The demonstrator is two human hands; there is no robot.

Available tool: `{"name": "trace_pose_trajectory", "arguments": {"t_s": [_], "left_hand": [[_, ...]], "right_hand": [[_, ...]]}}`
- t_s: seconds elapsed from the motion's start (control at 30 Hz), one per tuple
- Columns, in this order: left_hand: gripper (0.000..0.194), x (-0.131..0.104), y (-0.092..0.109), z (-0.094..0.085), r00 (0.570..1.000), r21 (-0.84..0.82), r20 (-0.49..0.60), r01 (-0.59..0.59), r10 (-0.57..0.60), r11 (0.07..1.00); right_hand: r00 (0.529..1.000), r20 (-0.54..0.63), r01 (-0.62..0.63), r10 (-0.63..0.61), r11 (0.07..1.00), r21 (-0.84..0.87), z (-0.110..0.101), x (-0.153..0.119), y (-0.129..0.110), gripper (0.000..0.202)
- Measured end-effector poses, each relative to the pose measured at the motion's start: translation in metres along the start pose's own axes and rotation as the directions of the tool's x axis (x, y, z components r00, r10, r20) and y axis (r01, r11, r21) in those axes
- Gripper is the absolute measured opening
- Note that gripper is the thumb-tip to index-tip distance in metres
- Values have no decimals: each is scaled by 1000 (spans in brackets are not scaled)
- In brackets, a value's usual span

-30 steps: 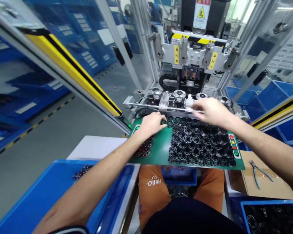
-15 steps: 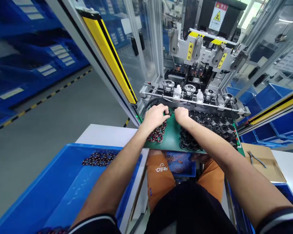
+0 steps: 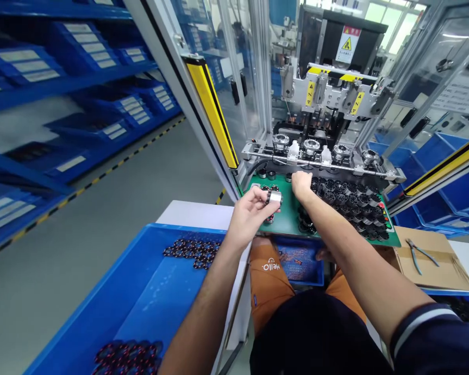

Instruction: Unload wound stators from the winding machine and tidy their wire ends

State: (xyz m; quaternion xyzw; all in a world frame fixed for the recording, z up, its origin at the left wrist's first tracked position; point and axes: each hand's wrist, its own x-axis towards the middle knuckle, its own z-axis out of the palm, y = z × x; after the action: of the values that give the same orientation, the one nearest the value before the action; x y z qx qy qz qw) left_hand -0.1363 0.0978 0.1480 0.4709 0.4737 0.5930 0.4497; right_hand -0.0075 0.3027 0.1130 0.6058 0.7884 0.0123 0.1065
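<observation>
My left hand [image 3: 250,213] is closed on a silver and black ring part [image 3: 274,197], held over the left side of the green mat [image 3: 283,221]. Beneath and beside it lie a few copper-wound rings [image 3: 269,219]. My right hand [image 3: 301,183] is closed near the mat's back edge, next to a small dark ring [image 3: 288,177]; what its fingers hold, if anything, is hidden. Right of it, many black ring parts [image 3: 347,200] stand in rows, partly behind my right forearm.
Behind the mat is a machine with round metal fixtures [image 3: 311,146] on a rail [image 3: 328,165]. Yellow light bars [image 3: 213,112] flank it. A blue bin [image 3: 140,291] with wound rings is at left. Pliers [image 3: 419,254] lie on cardboard [image 3: 445,271] at right.
My left hand has come back toward me, and the ring part in it now shows clearly. My right hand stays near the mat's back edge. The whole view has shifted.
</observation>
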Motion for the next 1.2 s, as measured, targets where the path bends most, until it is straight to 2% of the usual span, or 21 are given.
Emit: {"name": "trace_pose_trajectory", "arguments": {"t_s": [0.17,0.27,0.37,0.47,0.53,0.57,0.6,0.67,0.73,0.8,0.87,0.97,1.03,1.1,1.2], "left_hand": [[58,-15,-6,-1,999,-71,-37,-13,11,997],[52,-23,-24,0,998,-79,-36,41,-44,996],[52,-33,-48,-3,991,-19,-45,123,-124,992],[51,-41,-68,-8,981,78,-122,161,-151,984],[52,-41,-77,-10,975,130,-177,160,-136,978],[52,-40,-81,-9,973,163,-193,160,-127,974],[52,-39,-83,-7,972,197,-202,160,-119,967],[52,-33,-89,-1,975,270,-192,163,-113,949],[49,-26,-95,8,987,428,-138,129,-76,894],[45,-19,-105,18,999,623,-45,40,-15,781],[42,-11,-118,26,998,750,61,-68,33,658],[41,-2,-133,34,990,803,133,-134,45,581],[43,1,-138,37,990,821,134,-129,32,556],[44,2,-136,39,992,833,125,-110,9,542],[45,3,-130,42,994,844,105,-97,15,527]], "right_hand": [[999,19,39,-40,998,40,-12,-16,0,44],[994,12,106,-108,990,96,-28,-30,-2,45],[978,-28,207,-205,964,168,-46,-48,-3,46],[954,-83,298,-287,927,227,-57,-77,10,37],[922,-164,386,-350,855,347,-59,-106,29,28],[891,-243,454,-384,737,501,-59,-124,42,27],[868,-291,485,-402,561,671,-58,-143,56,29],[878,-251,355,-407,203,913,-54,-183,85,32],[901,-170,157,-400,-66,985,-49,-220,113,33],[928,-131,51,-350,-228,972,-41,-248,138,40],[958,-119,36,-259,-303,952,-29,-266,160,50],[992,-119,102,-36,-309,946,-4,-283,192,45],[973,-153,189,175,-211,959,12,-291,214,43],[894,-230,248,385,2,969,28,-297,240,46],[718,-385,186,579,374,909,57,-302,286,51]]}}
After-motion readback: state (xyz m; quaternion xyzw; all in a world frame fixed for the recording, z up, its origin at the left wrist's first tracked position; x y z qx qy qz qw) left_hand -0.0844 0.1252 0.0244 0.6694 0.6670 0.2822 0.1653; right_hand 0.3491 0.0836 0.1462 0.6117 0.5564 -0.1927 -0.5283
